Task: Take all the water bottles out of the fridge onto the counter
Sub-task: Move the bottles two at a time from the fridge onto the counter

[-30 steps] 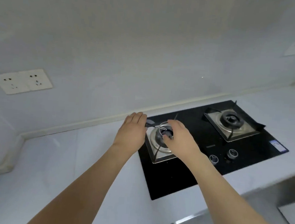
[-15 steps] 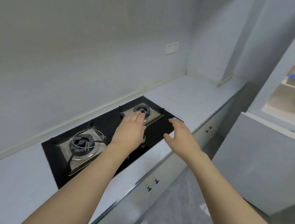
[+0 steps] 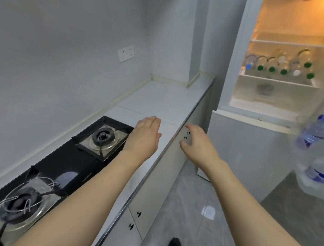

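The left hand [image 3: 145, 134] hovers flat over the counter [image 3: 159, 101], fingers straight and together, holding nothing; the right hand [image 3: 196, 142] hangs past the counter's front edge, fingers loosely spread, empty; the water bottles [image 3: 278, 64] lie on a shelf in the open fridge [image 3: 238, 51], well apart from both hands, up and to the right; more bottles [image 3: 317, 154] stand in the door at far right; bare counter runs from the stove [image 3: 89, 148] to the far wall; open floor [image 3: 199, 203] lies between cabinets and fridge.

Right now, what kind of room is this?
Most likely a home kitchen. There's a black glass gas hob with two burners set into a white tiled counter, and an open white fridge holding a row of clear plastic water bottles.
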### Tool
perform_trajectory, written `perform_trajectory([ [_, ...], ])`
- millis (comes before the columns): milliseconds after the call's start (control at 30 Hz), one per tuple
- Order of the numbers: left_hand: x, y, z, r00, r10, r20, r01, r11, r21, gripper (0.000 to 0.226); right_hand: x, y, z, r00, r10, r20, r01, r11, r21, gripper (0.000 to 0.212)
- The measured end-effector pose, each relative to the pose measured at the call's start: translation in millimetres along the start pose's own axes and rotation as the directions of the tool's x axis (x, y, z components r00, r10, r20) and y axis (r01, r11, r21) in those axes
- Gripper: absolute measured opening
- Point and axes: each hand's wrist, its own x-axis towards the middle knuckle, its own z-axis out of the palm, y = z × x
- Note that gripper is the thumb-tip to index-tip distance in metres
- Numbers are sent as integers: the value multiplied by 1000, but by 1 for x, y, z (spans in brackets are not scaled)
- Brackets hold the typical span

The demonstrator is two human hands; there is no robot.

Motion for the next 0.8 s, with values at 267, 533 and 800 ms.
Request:
perform_trajectory([
  [267,115,22,43,995,103,10,-102,990,-101,39,85,57,-34,993,102,-59,-105,993,-47,59],
  [533,229,29,69,984,176,-5,-175,974,-142,40,167,97,-67,975,181,-133,-191,979,-69,58],
  [800,298,50,95,973,229,2,-224,955,-196,44,210,139,-97,950,233,-210,-257,961,-98,56],
])
